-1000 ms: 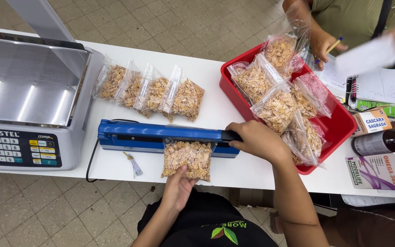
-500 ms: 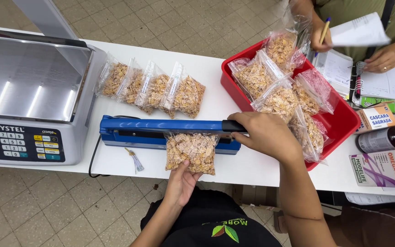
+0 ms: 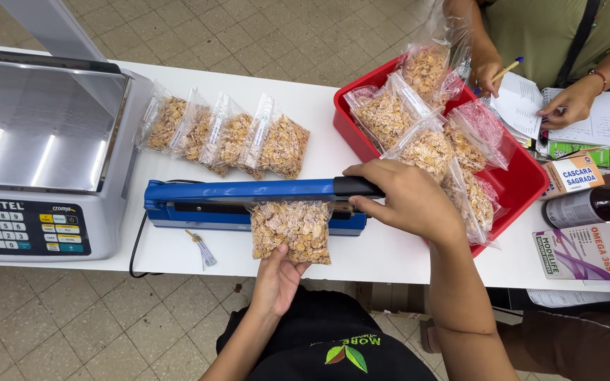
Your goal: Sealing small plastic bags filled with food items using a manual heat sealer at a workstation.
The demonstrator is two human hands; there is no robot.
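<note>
The black handle end of the blue heat sealer (image 3: 248, 201) is gripped by the right hand (image 3: 407, 201), fingers curled around it and the arm pressed down onto the base. A clear bag of flakes (image 3: 292, 229) is caught under the arm by its top edge (the rest lies on the white table (image 3: 319, 106) towards the person). Its lower edge is held by the left hand (image 3: 277, 279), fingers narrowly spread, thumb on top. Four filled bags (image 3: 224, 134) are lined up behind the sealer, beside a scale (image 3: 40, 155). More bags are piled in a red tray (image 3: 524, 187) just beyond the right hand.
</note>
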